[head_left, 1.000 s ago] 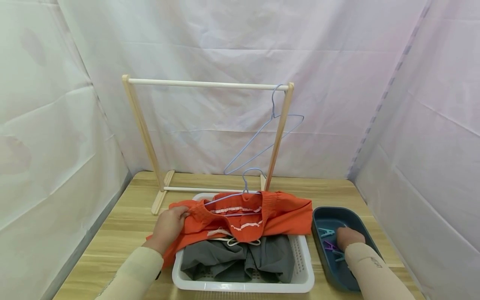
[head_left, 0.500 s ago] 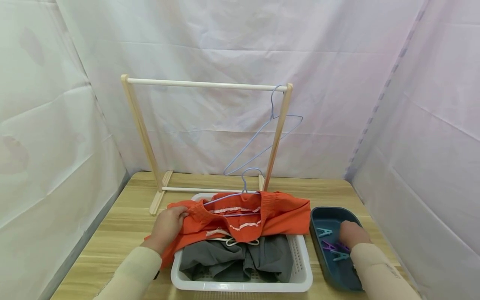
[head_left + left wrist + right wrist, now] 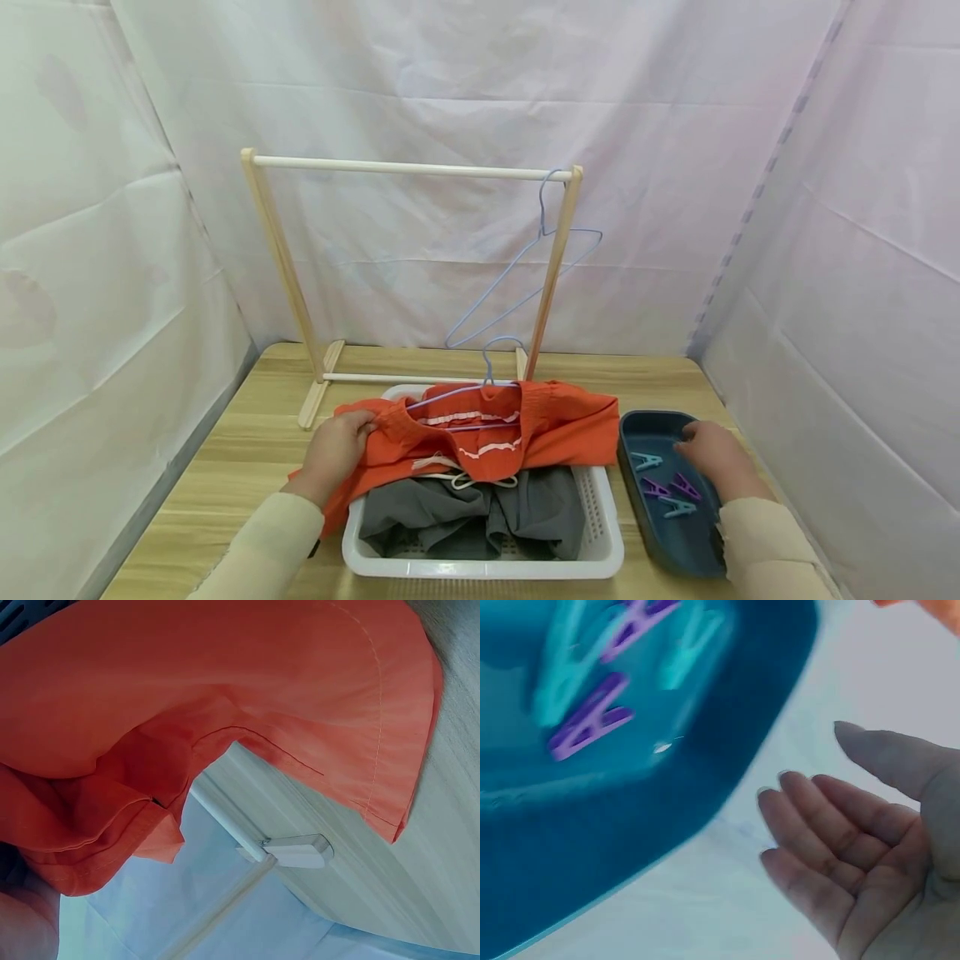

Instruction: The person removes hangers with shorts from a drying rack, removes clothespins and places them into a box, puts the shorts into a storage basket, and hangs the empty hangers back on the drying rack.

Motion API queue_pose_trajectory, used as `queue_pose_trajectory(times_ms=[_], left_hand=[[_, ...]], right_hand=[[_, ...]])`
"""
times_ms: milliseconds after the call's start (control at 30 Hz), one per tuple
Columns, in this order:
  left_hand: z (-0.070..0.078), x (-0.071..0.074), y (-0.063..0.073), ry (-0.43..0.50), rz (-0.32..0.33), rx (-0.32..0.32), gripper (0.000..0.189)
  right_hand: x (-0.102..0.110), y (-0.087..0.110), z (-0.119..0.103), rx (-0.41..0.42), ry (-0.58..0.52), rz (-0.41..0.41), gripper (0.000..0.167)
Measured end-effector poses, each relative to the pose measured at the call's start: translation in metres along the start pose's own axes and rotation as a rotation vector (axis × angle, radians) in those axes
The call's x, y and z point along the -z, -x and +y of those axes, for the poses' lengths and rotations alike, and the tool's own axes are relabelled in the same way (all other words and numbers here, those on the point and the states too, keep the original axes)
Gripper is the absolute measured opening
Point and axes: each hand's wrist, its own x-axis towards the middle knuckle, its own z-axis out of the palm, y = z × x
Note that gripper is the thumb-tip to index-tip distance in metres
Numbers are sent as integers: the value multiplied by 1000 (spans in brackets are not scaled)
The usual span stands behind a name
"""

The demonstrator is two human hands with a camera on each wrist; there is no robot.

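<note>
My left hand [image 3: 334, 450] pinches the left end of the waistband of a pair of orange shorts [image 3: 570, 425] in the head view. A lilac wire hanger [image 3: 487, 362] runs through the waistband, its hook standing up. White drawstrings hang at the shorts' front. In the left wrist view, an orange leg [image 3: 300, 690] spreads out and only a bit of the hand [image 3: 30, 922] shows. My right hand [image 3: 855, 862] is above the edge of the dark blue tray [image 3: 660, 550], fingers loosely bent with nothing between them. Several clothespins lie inside, purple [image 3: 686, 486] and teal [image 3: 678, 507].
A white basket [image 3: 483, 568] holds grey clothing [image 3: 472, 512] beneath the shorts. Behind it stands a wooden rack [image 3: 280, 258] with a white rail [image 3: 405, 167]. An empty blue hanger [image 3: 491, 292] hangs at the rail's right end. Fabric walls enclose the table [image 3: 225, 467].
My right hand has come up out of the tray toward its right side, and its fingers have loosened. A purple clothespin it covered now shows. My left hand keeps its place on the shorts.
</note>
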Motion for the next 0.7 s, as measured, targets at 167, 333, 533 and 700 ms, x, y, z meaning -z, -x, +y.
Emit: queue_pose_trajectory(times_ms=[167, 333, 533, 700], left_hand=[[0, 0, -1, 3, -6, 6, 8], [1, 0, -1, 5, -14, 18, 10], [1, 0, -1, 5, -13, 13, 11], [1, 1, -1, 0, -7, 9, 10]], right_hand=[[6, 11, -24, 54, -86, 75, 45], [10, 23, -43, 67, -139, 100, 47], [10, 32, -54, 99, -154, 132, 46], [6, 36, -64, 169, -145, 178, 44]])
